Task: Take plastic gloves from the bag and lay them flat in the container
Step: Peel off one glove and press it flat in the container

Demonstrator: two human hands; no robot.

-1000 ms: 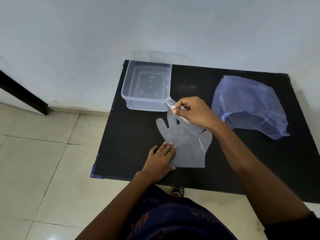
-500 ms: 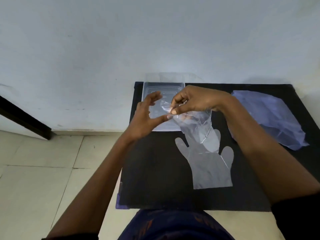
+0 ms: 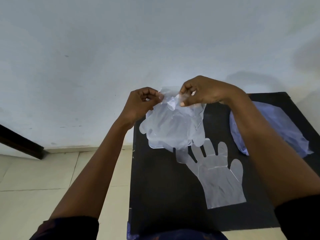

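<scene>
My left hand (image 3: 140, 104) and right hand (image 3: 202, 92) pinch cuff of thin clear plastic glove (image 3: 173, 125) above clear rectangular plastic container (image 3: 154, 146). Spread cuff taut, lower fingers first, smooth flat.

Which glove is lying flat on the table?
The glove nearer the person, spread flat on the black table. The other glove hangs from both hands.

A black table (image 3: 161, 187) stands against a pale wall on a tiled floor (image 3: 34, 179), with a clear plastic glove (image 3: 220, 177) lying flat on it, a bluish bag (image 3: 284, 129) at its right, and a clear container (image 3: 154, 146) near the far edge.
</scene>
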